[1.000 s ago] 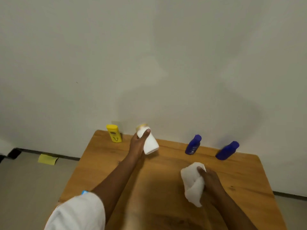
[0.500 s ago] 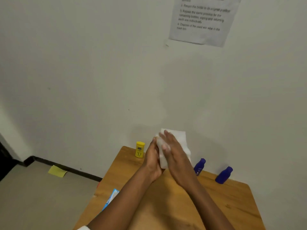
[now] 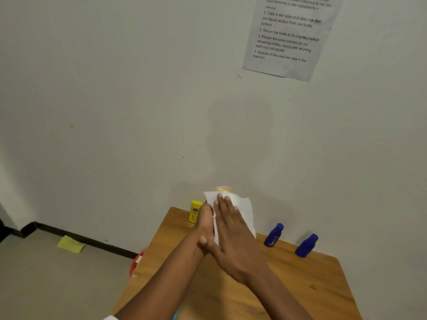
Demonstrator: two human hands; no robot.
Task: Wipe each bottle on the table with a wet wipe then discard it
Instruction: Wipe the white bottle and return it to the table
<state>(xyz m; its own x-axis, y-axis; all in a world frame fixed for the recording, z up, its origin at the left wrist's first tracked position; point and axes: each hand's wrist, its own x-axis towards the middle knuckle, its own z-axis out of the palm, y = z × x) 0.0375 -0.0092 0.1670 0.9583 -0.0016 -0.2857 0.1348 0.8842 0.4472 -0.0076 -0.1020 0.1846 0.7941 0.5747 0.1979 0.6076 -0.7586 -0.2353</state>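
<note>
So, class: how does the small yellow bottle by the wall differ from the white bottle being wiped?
The small yellow bottle stands free on the wooden table; the white bottle is held up between the left hand and right hand. The yellow one is bare and fully visible; the white one is wrapped in a white wet wipe, only its gold-ringed top showing. Both are upright.

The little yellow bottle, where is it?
The yellow bottle stands at the table's far left corner by the wall, just left of the left hand and the wet wipe.
</note>
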